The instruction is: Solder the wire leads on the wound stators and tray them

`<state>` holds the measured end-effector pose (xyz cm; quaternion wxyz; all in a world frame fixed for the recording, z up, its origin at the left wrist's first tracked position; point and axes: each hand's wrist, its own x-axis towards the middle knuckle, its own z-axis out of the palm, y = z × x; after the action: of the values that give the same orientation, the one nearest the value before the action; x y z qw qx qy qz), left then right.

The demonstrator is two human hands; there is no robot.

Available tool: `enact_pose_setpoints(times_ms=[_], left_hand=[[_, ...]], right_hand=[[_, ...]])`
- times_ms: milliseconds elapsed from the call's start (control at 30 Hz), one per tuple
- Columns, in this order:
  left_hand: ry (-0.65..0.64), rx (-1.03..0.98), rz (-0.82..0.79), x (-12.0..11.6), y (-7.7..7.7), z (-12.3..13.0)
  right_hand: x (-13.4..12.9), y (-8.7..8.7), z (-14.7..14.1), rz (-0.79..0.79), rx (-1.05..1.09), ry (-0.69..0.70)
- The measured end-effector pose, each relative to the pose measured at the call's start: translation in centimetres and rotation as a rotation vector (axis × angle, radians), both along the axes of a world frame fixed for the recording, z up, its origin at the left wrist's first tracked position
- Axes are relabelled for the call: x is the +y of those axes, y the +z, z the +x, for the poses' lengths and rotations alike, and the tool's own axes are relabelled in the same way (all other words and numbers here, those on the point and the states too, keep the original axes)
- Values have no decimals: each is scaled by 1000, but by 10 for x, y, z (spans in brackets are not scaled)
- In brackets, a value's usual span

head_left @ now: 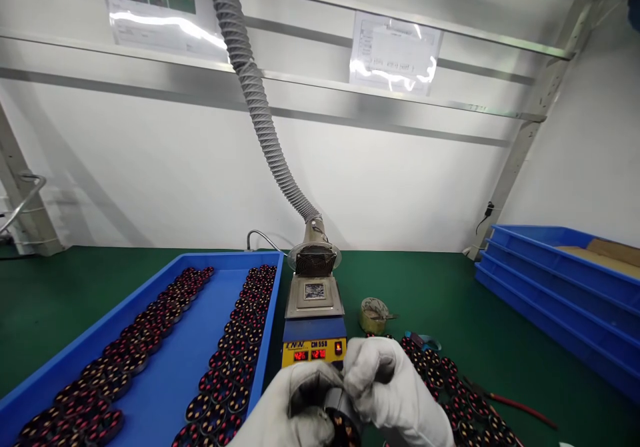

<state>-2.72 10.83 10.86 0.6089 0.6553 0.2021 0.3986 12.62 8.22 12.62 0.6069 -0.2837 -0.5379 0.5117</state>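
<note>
At the bottom centre, my left hand (305, 410) in a white glove is closed around a round dark motor stator (343, 420). It has a smooth grey rim, and reddish coils show inside. My right hand (395, 393), gloved as well, has its fingers pinched together at the upper right edge of this piece; whatever lies between those fingertips is hidden. Just beyond both hands stands a yellow and blue solder pot (314, 340) with lit red digits. Similar stators (445, 380) lie in a cluster to the right of my right hand.
On the left, a long blue tray (200, 340) bears two bands of stators. A small round tin (374, 315) stands right of the solder pot. Red-handled pliers (520, 403) lie farther right, before stacked blue trays (555, 287). A grey extraction hose (265, 120) hangs above.
</note>
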Motion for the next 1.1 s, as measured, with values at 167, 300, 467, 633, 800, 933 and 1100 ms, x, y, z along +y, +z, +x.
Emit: enact_pose_setpoints(times_ms=[167,300,467,633,800,933,1100], left_hand=[[587,262,1184,5,4,-5],[868,467,1646,3,2,-11],[845,355,1401,5,2,-8],[686,293,1208,12,3,-7],[687,351,1081,10,0,-2],[628,298,1070,13,0,-3],[492,177,1067,25,2,-13]], right_hand=[[10,-3,-13,102,291,-186],[13,-5,-1,-114,700,-226],[14,-12,6,48,525,-273],[13,-20,-13,-52,206,39],[17,-23,-25,-135,319,43],[20,-23,-27,-159,407,39],[19,-27,-29,-232,461,85]])
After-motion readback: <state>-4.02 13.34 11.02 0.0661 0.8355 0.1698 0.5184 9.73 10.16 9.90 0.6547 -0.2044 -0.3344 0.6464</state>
